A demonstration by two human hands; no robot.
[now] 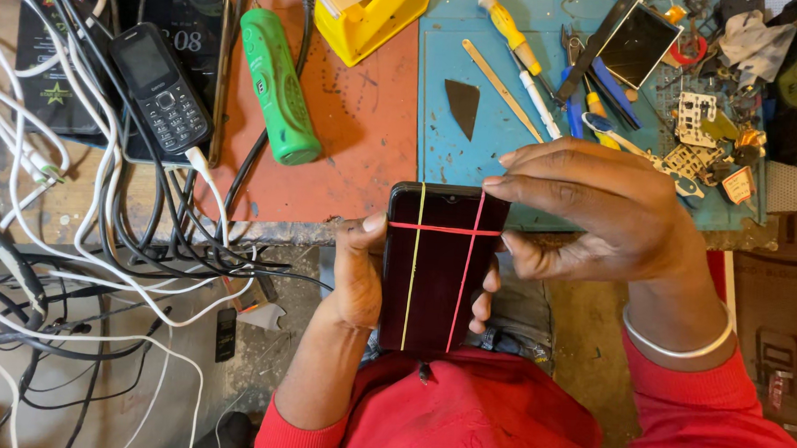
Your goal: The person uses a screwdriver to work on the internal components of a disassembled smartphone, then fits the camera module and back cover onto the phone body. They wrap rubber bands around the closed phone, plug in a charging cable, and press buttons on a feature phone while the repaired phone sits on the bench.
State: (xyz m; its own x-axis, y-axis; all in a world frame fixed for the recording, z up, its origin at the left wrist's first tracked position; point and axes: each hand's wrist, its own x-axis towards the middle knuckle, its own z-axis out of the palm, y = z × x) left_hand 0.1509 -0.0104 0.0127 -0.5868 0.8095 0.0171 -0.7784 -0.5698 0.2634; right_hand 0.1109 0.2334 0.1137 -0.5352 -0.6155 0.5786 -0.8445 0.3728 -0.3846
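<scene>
A glossy black glass face is shown on the smartphone (437, 270), which is bound by thin rubber bands (434, 228) (yellow and red, smooth). Matt, scuffed rubber sheeting is presented by the orange mat (358, 133) and the blue mat (473, 156). Textured green plastic is seen on the cylindrical case (279, 84); glossy yellow plastic on the tape dispenser (367, 12). The worktop (58, 218) edge appears worn, rough wood.

Phone repair workshop: screwdrivers (507, 27), tweezers, loose circuit parts (697, 116), tangled charging cables (103, 229).
</scene>
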